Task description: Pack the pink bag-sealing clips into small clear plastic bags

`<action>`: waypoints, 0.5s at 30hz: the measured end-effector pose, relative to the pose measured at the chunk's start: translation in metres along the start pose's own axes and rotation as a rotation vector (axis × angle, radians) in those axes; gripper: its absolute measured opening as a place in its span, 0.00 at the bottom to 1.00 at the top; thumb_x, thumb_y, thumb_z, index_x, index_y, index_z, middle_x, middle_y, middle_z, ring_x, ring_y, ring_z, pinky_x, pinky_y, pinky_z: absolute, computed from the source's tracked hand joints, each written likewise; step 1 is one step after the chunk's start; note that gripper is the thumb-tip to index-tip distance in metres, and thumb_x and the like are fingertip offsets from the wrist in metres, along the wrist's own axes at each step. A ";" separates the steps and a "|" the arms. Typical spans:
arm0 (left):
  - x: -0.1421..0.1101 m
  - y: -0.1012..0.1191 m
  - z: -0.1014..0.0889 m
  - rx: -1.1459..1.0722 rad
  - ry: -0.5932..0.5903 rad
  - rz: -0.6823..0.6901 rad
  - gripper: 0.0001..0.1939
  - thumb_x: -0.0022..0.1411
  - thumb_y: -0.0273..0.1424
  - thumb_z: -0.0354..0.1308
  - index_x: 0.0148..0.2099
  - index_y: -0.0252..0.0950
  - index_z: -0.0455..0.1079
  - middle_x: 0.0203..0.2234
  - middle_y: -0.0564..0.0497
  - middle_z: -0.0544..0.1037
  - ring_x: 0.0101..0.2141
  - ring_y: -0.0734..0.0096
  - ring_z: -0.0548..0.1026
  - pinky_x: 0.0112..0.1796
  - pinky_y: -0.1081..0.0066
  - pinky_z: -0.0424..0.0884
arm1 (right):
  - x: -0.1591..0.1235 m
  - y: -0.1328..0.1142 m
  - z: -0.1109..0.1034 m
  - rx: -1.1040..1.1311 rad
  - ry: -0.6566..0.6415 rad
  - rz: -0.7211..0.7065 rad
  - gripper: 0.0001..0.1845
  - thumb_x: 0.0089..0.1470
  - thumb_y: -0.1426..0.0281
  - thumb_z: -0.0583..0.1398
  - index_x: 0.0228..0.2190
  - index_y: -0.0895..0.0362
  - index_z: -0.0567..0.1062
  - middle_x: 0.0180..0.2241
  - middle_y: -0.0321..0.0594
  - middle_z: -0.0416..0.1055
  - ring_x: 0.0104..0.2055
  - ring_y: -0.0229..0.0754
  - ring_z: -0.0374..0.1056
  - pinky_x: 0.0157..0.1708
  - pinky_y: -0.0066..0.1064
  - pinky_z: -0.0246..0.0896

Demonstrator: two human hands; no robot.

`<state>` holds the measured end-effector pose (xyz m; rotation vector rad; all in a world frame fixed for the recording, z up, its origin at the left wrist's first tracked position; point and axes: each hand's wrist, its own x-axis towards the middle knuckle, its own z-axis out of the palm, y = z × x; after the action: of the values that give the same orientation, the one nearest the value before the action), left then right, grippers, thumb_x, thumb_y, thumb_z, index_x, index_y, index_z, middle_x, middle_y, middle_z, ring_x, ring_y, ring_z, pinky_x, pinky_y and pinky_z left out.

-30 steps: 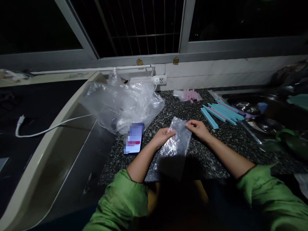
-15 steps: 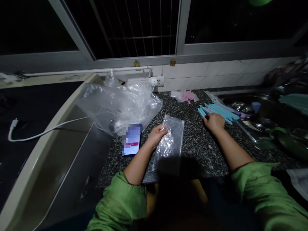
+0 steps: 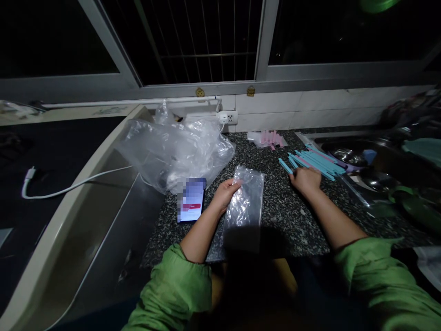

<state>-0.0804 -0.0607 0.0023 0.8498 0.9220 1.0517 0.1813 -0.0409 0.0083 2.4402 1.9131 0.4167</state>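
Observation:
My left hand (image 3: 224, 196) pinches the upper left edge of a clear plastic bag (image 3: 246, 207), which lies flat and looks empty near the counter's front edge. Over to the right, my right hand (image 3: 306, 180) has its fingers closed at the near end of a thin light-blue strip (image 3: 284, 165). That strip sticks out to the left, apart from a pile of light-blue strips (image 3: 319, 162) with a few pink ones among them. The fingertips are partly hidden behind the hand.
A phone (image 3: 192, 202) with a lit screen lies left of my left hand. Behind it is a large crumpled plastic bag (image 3: 186, 147). Short pink pieces (image 3: 272, 138) lie near the wall. On the right is a sink (image 3: 330, 138) with bowls; a white cable (image 3: 79, 180) crosses the left side.
At the pile, my right hand has drawn one light-blue strip leftward, away from the others. My left hand still holds the clear bag. The view has shifted slightly.

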 end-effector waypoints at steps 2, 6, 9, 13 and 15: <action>0.000 0.000 0.000 -0.012 -0.020 -0.026 0.18 0.32 0.37 0.68 0.27 0.32 0.72 0.17 0.54 0.74 0.19 0.75 0.68 0.24 0.75 0.60 | -0.001 -0.002 0.000 0.005 0.009 -0.026 0.19 0.53 0.63 0.51 0.35 0.63 0.76 0.34 0.54 0.74 0.40 0.52 0.67 0.37 0.39 0.56; 0.002 -0.001 -0.001 -0.045 -0.031 -0.060 0.18 0.33 0.37 0.68 0.28 0.33 0.73 0.16 0.55 0.73 0.18 0.76 0.67 0.23 0.76 0.59 | -0.004 -0.006 -0.001 0.045 0.050 -0.085 0.18 0.53 0.63 0.51 0.34 0.61 0.75 0.36 0.52 0.74 0.41 0.51 0.66 0.37 0.37 0.55; 0.003 -0.002 -0.003 -0.061 -0.022 -0.060 0.19 0.34 0.40 0.67 0.28 0.32 0.72 0.15 0.55 0.72 0.17 0.77 0.66 0.23 0.76 0.59 | -0.007 -0.011 -0.002 0.091 0.101 -0.138 0.18 0.53 0.62 0.51 0.34 0.61 0.75 0.35 0.50 0.74 0.41 0.50 0.65 0.36 0.35 0.54; 0.005 -0.005 -0.003 -0.042 -0.011 -0.068 0.19 0.34 0.42 0.67 0.26 0.32 0.71 0.14 0.55 0.71 0.16 0.77 0.65 0.22 0.76 0.58 | -0.012 -0.019 -0.003 0.192 0.210 -0.237 0.18 0.54 0.61 0.51 0.32 0.59 0.75 0.33 0.47 0.73 0.39 0.48 0.65 0.36 0.34 0.53; 0.006 -0.006 -0.003 -0.019 -0.007 -0.071 0.18 0.34 0.41 0.67 0.24 0.32 0.70 0.14 0.55 0.71 0.16 0.77 0.65 0.21 0.75 0.58 | -0.014 -0.021 -0.003 0.246 0.268 -0.294 0.18 0.54 0.60 0.51 0.31 0.59 0.75 0.31 0.46 0.73 0.37 0.47 0.64 0.35 0.34 0.52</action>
<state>-0.0798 -0.0567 -0.0057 0.7985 0.9284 0.9946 0.1575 -0.0497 0.0046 2.2731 2.5277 0.5497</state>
